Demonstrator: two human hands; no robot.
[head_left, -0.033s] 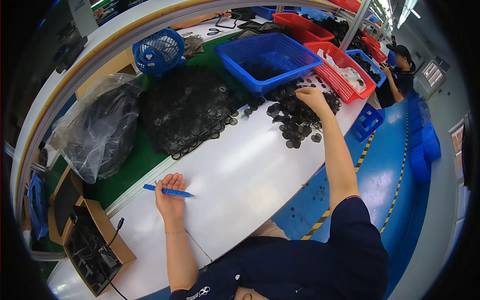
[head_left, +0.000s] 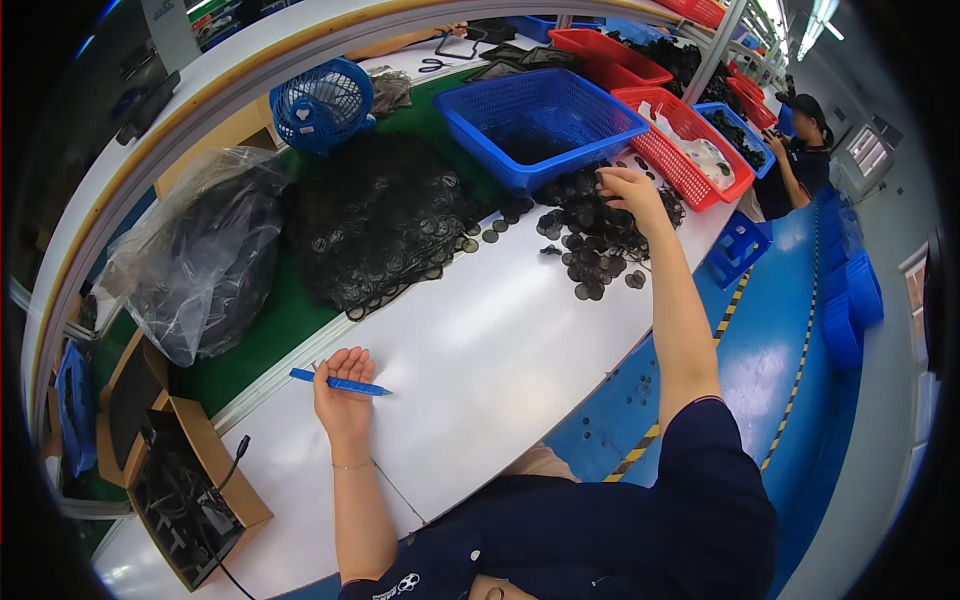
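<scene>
Discs: loose heap of small, thin, dark round discs [head_left: 597, 245] on the glossy white tabletop [head_left: 480, 350], just in front of the blue perforated plastic basket [head_left: 472, 132].
Right hand: bare right hand [head_left: 630, 188] over the heap, fingers bent down to it; cannot tell if a disc is pinched.
Left hand: bare left hand [head_left: 341, 408], palm up, loosely grasping a slim blue pen-shaped tool [head_left: 342, 384], well apart from the heap.
Handwork: looks like picking among discs; next move likely calls for a fine fingertip pinch, discs being thin and overlapped.
Surface: big black mesh-like pile [head_left: 375, 235], clear plastic bag with dark contents [head_left: 205, 260], open brown cardboard box [head_left: 225, 455], blue round fan [head_left: 320, 105], red perforated basket [head_left: 692, 178].
Room: shiny blue floor [head_left: 750, 400], yellow-black striped tape, co-worker in dark clothes [head_left: 815, 165] far right.
</scene>
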